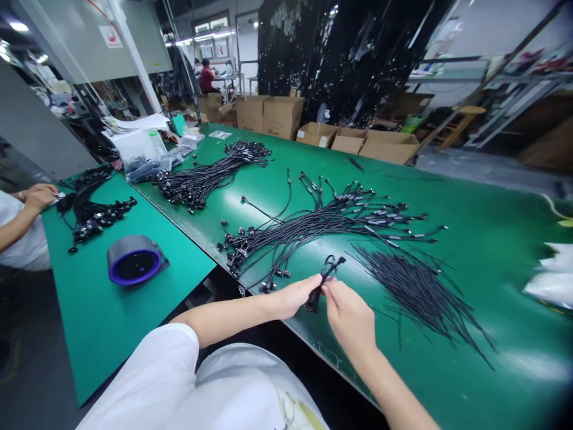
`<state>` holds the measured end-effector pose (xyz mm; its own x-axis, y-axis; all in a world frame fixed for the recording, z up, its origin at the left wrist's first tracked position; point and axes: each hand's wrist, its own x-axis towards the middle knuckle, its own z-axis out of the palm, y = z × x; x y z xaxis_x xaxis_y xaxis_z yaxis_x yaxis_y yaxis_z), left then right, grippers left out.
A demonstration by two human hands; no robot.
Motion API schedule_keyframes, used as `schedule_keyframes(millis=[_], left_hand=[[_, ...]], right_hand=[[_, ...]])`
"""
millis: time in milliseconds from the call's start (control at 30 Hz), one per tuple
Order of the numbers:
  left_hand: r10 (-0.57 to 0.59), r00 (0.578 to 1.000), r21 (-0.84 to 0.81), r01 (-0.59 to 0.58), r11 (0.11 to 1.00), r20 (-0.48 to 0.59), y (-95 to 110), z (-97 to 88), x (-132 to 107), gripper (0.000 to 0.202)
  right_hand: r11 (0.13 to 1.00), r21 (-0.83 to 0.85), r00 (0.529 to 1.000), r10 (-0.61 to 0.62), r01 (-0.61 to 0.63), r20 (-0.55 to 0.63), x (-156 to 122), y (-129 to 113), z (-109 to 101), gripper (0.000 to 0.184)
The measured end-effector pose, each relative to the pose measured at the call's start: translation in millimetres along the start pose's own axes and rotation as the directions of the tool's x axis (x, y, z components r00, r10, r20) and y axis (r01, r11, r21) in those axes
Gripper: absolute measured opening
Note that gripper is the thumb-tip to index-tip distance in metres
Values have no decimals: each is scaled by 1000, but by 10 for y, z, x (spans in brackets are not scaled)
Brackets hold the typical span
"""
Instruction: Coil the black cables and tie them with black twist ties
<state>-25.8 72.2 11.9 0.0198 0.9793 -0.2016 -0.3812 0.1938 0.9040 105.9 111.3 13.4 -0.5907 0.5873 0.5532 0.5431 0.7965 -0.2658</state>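
Note:
Near the table's front edge, my left hand [299, 297] is closed around a black cable [330, 267] folded into a small looped bundle. Loops and a plug stick up above the fingers, and a dark end hangs below them. My right hand [351, 313] meets the bundle from the right with its fingers pinched together; what lies between those fingertips is too small to make out. Just beyond both hands spreads a pile of loose black cables [308, 224] with connectors at their ends. To the right lies a heap of thin black cable ties [414, 286].
Another cable bundle [210, 173] lies farther back on the green table [483, 239]. On the left-hand table are a black-and-purple round device [135, 263] and more cables [96, 206], beside a co-worker's hands [40, 196]. Cardboard boxes [282, 116] line the far edge. White packets [553, 278] lie at right.

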Motion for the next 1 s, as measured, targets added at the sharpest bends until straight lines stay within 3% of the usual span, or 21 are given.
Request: schedule_keyframes(millis=[100, 167, 233, 333, 400, 467, 567, 667, 767, 800, 833, 933, 1000], left_hand=[[118, 991, 129, -126, 984, 69, 132, -10, -49, 47], [223, 970, 358, -242, 902, 95, 213, -17, -154, 44], [300, 941, 562, -335, 757, 156, 238, -18, -279, 41], [293, 918, 696, -395, 600, 269, 147, -24, -388, 45], [210, 946, 700, -323, 636, 245, 48, -42, -364, 51], [92, 985, 638, -163, 753, 143, -15, -71, -284, 62], [-7, 998, 471, -23, 882, 61, 31, -111, -191, 73], [119, 980, 443, -179, 879, 160, 185, -106, -247, 63], [200, 902, 496, -383, 779, 383, 259, -44, -383, 45], [214, 892, 502, -408, 763, 399, 244, -16, -420, 43], [240, 902, 509, -405, 759, 360, 209, 11, -446, 42], [326, 940, 498, -332, 801, 102, 34, 76, -448, 28], [275, 960, 428, -267, 864, 43, -82, 103, -402, 48]], right_hand=[[908, 339, 969, 239, -247, 64, -92, -67, -6, 34], [822, 467, 945, 267, -325, 187, -137, -30, -56, 37], [797, 495, 936, 253, -345, 245, -156, 43, -135, 38], [846, 415, 942, 293, -335, 163, -173, 111, -255, 36], [900, 346, 962, 268, -266, 45, -203, 75, -297, 33], [944, 309, 991, 132, -119, -22, -251, -15, -287, 30], [943, 332, 998, -48, 36, 30, -317, -130, -198, 30], [913, 399, 989, 37, -91, 141, -328, -96, -110, 33], [815, 489, 945, 209, -311, 252, -296, 33, -93, 36], [778, 507, 925, 261, -371, 277, -287, 70, -102, 37], [748, 516, 907, 311, -417, 283, -281, 97, -116, 39], [702, 524, 875, 411, -483, 255, -286, 123, -161, 41], [676, 555, 870, 435, -485, 231, -298, 114, -180, 40]])
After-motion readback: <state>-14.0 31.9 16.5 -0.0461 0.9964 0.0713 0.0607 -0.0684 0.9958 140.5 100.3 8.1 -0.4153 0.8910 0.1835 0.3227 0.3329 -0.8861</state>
